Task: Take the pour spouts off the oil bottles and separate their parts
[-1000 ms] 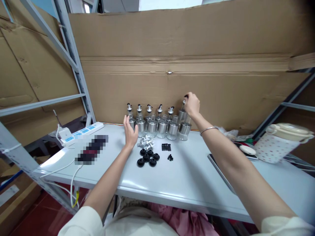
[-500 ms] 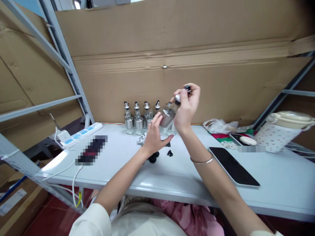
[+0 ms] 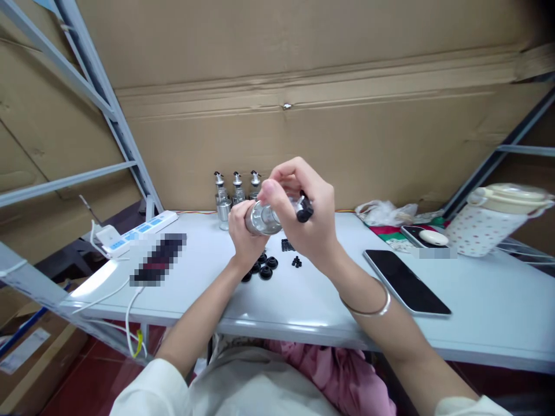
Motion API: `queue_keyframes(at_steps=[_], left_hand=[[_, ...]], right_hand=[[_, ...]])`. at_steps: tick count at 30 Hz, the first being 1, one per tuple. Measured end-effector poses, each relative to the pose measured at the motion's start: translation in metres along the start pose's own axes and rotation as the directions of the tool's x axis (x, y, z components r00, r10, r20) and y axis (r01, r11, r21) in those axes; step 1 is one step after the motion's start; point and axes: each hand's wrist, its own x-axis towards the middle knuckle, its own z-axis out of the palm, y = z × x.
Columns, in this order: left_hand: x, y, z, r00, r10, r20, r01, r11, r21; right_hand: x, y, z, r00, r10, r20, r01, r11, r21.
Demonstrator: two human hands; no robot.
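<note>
A clear glass oil bottle (image 3: 265, 220) is held tilted above the table. My left hand (image 3: 243, 234) wraps round its body. My right hand (image 3: 310, 214) closes round the neck end, thumb along the upper side; a pour spout with a black flip cap (image 3: 304, 208) sticks out past the fingers. Most of the neck is hidden by the right hand. Below the hands lie several black round caps (image 3: 266, 272), a cluster of tiny black pieces (image 3: 296, 262) and some black strips (image 3: 287, 245). Behind the left hand stand several similar bottles (image 3: 223, 211) with metal spouts.
On the right lie a tablet (image 3: 406, 282), a phone with a round white case (image 3: 433, 237), and a lidded dotted jug (image 3: 489, 228). A power strip (image 3: 143, 231) and a blurred-out dark object (image 3: 159, 260) sit at left. Cardboard (image 3: 312, 133) stands behind the table.
The bottle has come lower and to the left, its spout end swinging down toward me. My left hand has moved from reaching at the body to wrapping round it.
</note>
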Motion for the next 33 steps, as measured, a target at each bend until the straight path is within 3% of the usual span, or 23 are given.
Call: queue_keyframes(at_steps=[3,6,9,12,16,19,21,23,25,27,30,33], left_hand=[[0.003,-0.002,-0.001,0.994,0.105,-0.03,-0.103,0.992,0.071],[0.006,-0.01,-0.001,0.988,0.15,0.025,-0.152,0.969,0.195],[0.004,-0.021,-0.001,0.984,0.131,0.119,-0.158,0.952,0.26],[0.001,-0.026,0.001,0.96,0.036,0.276,-0.1,0.97,0.222],[0.0,-0.014,0.001,0.861,-0.15,0.486,0.068,0.981,0.183],[0.006,-0.002,-0.001,0.735,-0.255,0.629,0.218,0.966,0.137],[0.011,0.003,-0.004,0.593,-0.277,0.756,0.375,0.926,0.045],[0.015,0.006,-0.008,0.363,-0.194,0.911,0.581,0.812,-0.058],[0.017,0.007,-0.013,0.122,-0.005,0.993,0.78,0.619,-0.092],[0.015,0.005,-0.017,-0.045,0.171,0.984,0.902,0.43,-0.034],[0.005,-0.002,-0.019,-0.182,0.338,0.923,0.957,0.275,0.089],[-0.004,-0.007,-0.016,-0.199,0.395,0.897,0.964,0.241,0.108]], right_hand=[[0.006,0.005,-0.008,0.997,0.051,-0.056,-0.067,0.942,-0.328],[0.015,0.021,-0.015,0.984,0.175,-0.028,-0.162,0.825,-0.541],[0.023,0.042,-0.018,0.966,0.257,0.041,-0.18,0.774,-0.607],[0.029,0.064,-0.021,0.953,0.273,0.134,-0.137,0.78,-0.611],[0.034,0.087,-0.03,0.937,0.223,0.268,-0.042,0.837,-0.546],[0.037,0.099,-0.038,0.927,0.222,0.304,-0.053,0.877,-0.477],[0.038,0.101,-0.041,0.922,0.226,0.314,-0.081,0.907,-0.413],[0.037,0.098,-0.042,0.912,0.218,0.347,-0.11,0.946,-0.306],[0.034,0.089,-0.041,0.899,0.19,0.396,-0.143,0.979,-0.144],[0.031,0.079,-0.037,0.884,0.127,0.451,-0.161,0.986,0.037],[0.025,0.07,-0.024,0.866,0.013,0.5,-0.179,0.941,0.287],[0.021,0.076,-0.006,0.86,0.032,0.51,-0.318,0.815,0.484]])
